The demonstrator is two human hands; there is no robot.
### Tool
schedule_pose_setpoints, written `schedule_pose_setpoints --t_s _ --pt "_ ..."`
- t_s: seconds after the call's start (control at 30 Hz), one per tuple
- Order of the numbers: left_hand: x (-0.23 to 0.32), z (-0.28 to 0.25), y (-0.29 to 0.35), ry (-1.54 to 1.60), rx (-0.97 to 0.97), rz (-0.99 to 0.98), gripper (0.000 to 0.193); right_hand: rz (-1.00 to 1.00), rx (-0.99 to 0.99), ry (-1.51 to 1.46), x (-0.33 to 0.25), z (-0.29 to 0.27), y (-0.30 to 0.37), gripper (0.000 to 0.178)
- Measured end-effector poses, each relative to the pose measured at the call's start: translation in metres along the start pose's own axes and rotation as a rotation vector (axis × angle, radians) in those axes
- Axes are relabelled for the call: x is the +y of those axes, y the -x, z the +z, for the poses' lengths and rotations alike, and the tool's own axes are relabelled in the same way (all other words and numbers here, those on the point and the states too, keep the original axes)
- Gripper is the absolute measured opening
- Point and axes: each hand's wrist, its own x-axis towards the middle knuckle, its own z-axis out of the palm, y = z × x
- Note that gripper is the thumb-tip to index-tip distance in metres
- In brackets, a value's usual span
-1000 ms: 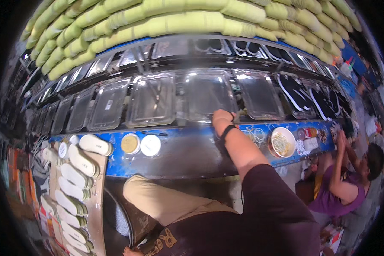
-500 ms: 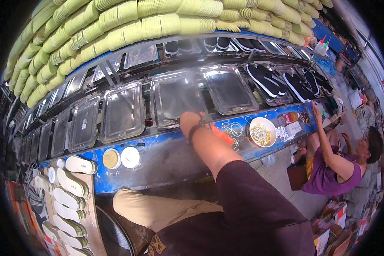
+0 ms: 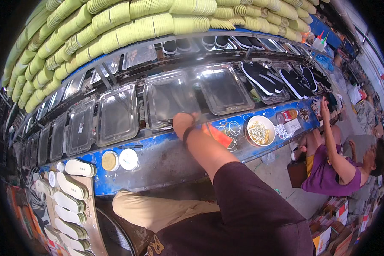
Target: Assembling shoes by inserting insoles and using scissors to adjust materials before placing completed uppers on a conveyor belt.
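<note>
My right hand is at the front edge of a clear, shiny tray, with a dark band round its wrist. Its fingers look closed, partly hidden by the hand itself. A thin dark thing juts out to the left of the hand, too small to name. Just right of the wrist, an orange-red piece lies on the blue bench, next to loose pale rubber bands. My left hand is out of the picture.
More trays line the rack, some bearing black shoes. A white bowl holds rubber bands. Insoles lie stacked at left, near two round lids and a black marker. A person in purple sits at right.
The whole view has shifted slightly, and my right hand stays at the same tray's front edge. The seated person's head is lower and further right.
</note>
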Motion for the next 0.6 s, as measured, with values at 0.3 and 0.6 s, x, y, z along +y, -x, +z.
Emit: schedule_pose_setpoints --t_s 0.3,0.6 --pt "-0.005 0.004 0.0 -0.003 -0.036 0.011 0.035 -0.096 0.182 -0.178 0.019 0.01 0.003 0.014" --pt "-0.005 0.005 -0.001 -0.019 -0.08 0.017 0.033 -0.202 0.31 -0.423 0.098 0.002 0.007 0.028"
